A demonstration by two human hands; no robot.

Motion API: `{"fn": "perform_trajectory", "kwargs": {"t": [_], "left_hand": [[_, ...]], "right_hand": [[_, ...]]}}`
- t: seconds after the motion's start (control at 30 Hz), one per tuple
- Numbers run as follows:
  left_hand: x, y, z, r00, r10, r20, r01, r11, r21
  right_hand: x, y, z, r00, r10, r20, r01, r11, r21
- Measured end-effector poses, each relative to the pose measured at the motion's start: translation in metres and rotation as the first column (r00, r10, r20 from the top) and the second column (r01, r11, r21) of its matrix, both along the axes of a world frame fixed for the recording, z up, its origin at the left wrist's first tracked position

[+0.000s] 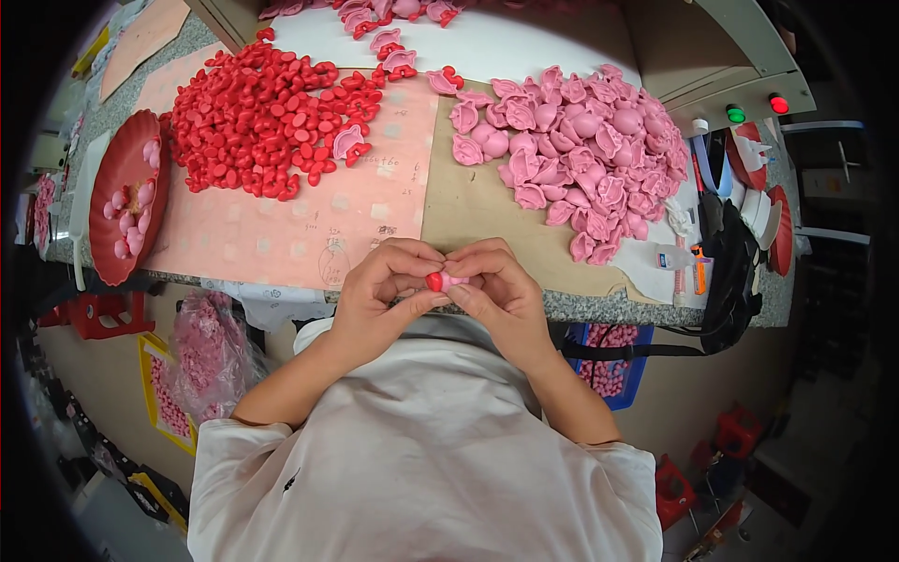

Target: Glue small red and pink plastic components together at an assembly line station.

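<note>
Close to the table's front edge, my left hand (391, 288) pinches a small red plastic piece (434, 281). My right hand (498, 288) has its fingertips closed on a small pink plastic piece (454, 280), which touches the red one. Fingers cover much of both pieces. Beyond my left hand lies a big heap of glossy red pieces (272, 117) on pink paper. A heap of pink moulded pieces (590, 150), some hollow like shells, spreads over brown paper beyond my right hand.
A red fluted dish (112, 239) with several pink pieces stands at the left. At the back is a metal machine housing (721, 56) with green and red buttons. A small bottle (672, 258) and an orange cutter (699, 270) lie at right. A blue crate (623, 375) sits below.
</note>
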State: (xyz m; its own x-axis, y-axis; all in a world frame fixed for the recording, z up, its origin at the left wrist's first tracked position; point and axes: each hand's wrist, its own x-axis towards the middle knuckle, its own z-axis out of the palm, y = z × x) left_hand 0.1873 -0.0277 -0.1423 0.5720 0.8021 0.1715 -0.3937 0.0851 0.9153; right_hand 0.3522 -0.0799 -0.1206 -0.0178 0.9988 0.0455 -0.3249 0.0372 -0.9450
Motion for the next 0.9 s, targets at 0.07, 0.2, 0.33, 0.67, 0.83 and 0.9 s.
{"fn": "perform_trajectory", "kwargs": {"t": [0.07,0.2,0.33,0.67,0.83,0.9], "left_hand": [[0.004,0.000,0.005,1.000,-0.002,0.008,0.002,0.999,-0.047],[0.010,-0.002,0.020,0.998,0.011,0.060,-0.005,0.996,-0.085],[0.010,0.005,0.025,0.999,0.030,-0.034,-0.032,0.997,-0.066],[0.026,0.003,0.041,0.928,0.071,0.367,0.131,0.858,-0.497],[0.041,-0.005,0.043,0.870,0.126,0.476,0.238,0.740,-0.630],[0.043,-0.002,0.048,0.854,0.140,0.501,0.250,0.734,-0.632]], "right_hand": [[0.002,-0.001,0.003,1.000,-0.007,-0.006,0.007,1.000,-0.011],[0.008,0.001,0.016,1.000,0.010,0.021,-0.008,0.998,-0.058],[0.009,0.003,0.010,0.985,-0.019,-0.174,-0.003,0.992,-0.125],[0.010,0.009,0.023,0.992,-0.127,0.011,0.121,0.967,0.223],[0.004,0.016,0.037,0.970,-0.236,-0.052,0.242,0.959,0.148],[0.004,0.019,0.037,0.978,-0.195,-0.077,0.205,0.967,0.153]]}}
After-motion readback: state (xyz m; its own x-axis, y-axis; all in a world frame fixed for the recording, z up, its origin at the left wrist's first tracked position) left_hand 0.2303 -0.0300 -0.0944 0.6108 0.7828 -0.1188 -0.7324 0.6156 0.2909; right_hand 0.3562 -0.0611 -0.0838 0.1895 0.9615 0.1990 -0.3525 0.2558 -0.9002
